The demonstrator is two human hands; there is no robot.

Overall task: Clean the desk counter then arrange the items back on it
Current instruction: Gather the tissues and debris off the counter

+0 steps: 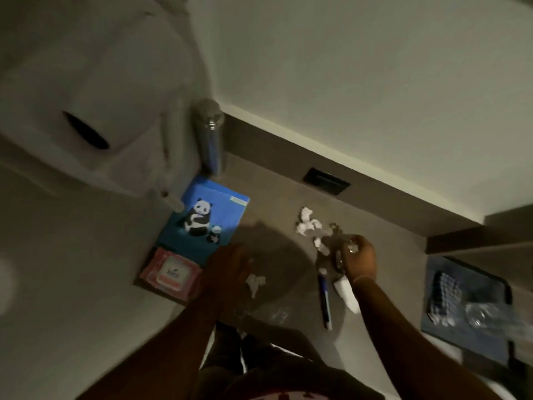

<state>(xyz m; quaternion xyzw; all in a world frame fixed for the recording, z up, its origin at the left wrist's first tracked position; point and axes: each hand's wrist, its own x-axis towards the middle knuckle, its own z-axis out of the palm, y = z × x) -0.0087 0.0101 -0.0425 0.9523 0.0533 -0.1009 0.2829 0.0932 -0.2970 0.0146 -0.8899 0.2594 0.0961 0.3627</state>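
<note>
So low in the frame, the left hand (230,262) rests flat and unclenched on the tabletop (277,197) beside a tissue scrap (255,281). Right hand (359,259) is clenched on small scraps mid-frame; the pen (324,298) could easily get knocked off. Panda box (206,220) sits further up-left.

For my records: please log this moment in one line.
left hand: on counter | right hand: gathering paper scraps | pen: lying

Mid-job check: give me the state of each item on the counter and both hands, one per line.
Panda box: lying flat.
Wipes pack: flat, lid closed.
Bottle: upright, capped.
Pen: lying loose.
Paper scraps: crumpled, scattered.
Left hand: lowered near a scrap.
Right hand: closed on small clutter.
</note>
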